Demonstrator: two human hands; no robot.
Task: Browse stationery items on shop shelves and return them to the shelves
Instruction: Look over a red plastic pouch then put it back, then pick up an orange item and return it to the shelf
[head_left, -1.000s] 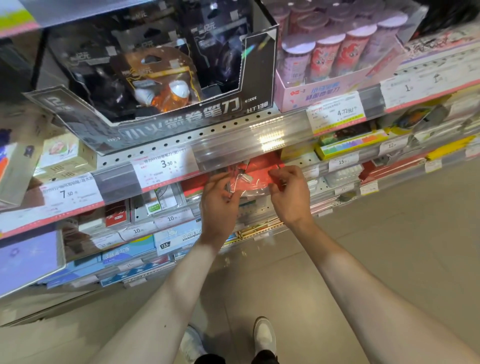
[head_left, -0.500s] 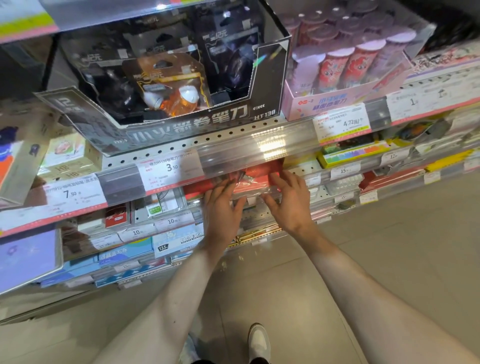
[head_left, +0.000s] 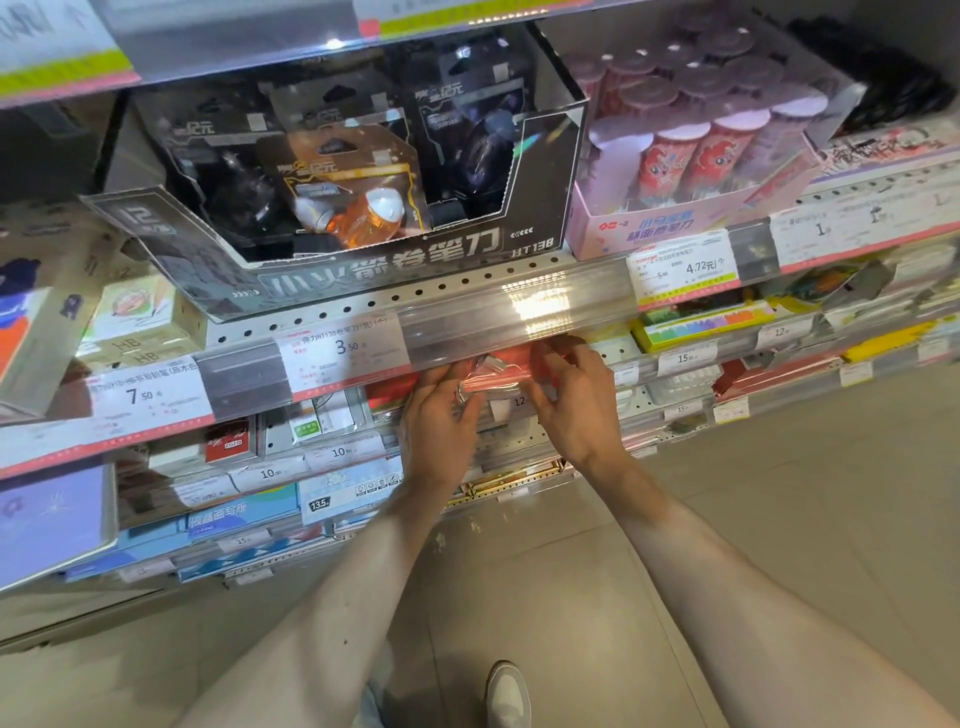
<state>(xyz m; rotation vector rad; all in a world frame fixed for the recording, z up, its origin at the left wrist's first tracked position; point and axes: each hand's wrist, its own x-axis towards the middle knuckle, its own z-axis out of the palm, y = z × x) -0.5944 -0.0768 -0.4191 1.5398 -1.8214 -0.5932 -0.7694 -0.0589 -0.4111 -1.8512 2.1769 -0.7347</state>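
Pinching red clear-wrapped flat stationery pack (head_left: 498, 371) between left hand (head_left: 441, 421) and right hand (head_left: 576, 410); long axis sideways, shelf slot just behind, hands equally near.

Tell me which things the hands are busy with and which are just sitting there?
Busy with:
- left hand
- right hand
- red packet, held by both at the shelf edge

Just sitting there:
- black sharpener box
- pink box of tubes
- HB pencil boxes

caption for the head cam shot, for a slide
Both hands, left hand and right hand, hold a red plastic-wrapped packet at the shelf under the black sharpener display box.
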